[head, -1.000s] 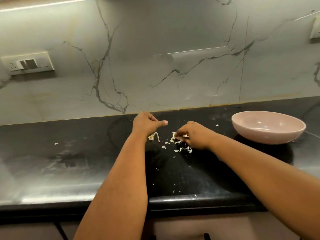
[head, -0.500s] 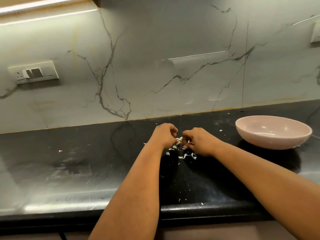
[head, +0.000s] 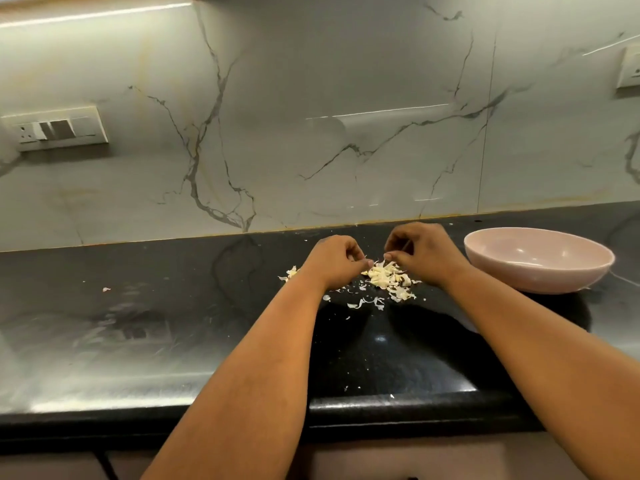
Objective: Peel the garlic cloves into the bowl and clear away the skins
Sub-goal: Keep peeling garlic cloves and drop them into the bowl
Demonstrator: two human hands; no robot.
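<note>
A heap of pale garlic skins (head: 385,278) lies on the black countertop (head: 180,306) between my two hands. My left hand (head: 334,261) rests at the heap's left side with fingers curled and thumb and fingertips pinched on skins. My right hand (head: 424,254) is at the heap's right side, fingers curled the same way and pinching skins at its top. A pink bowl (head: 540,277) stands just right of my right hand; no cloves show in the part of its inside that I can see.
Loose skin bits lie left of my left hand (head: 289,273), in front of the heap (head: 367,302), far left (head: 106,289) and near the counter's front edge (head: 353,388). The marble wall behind carries a switch plate (head: 59,128) and a socket (head: 630,69).
My left hand moved right to meet my right hand. The skins are now drawn into one larger heap, which shows between the two hands.
</note>
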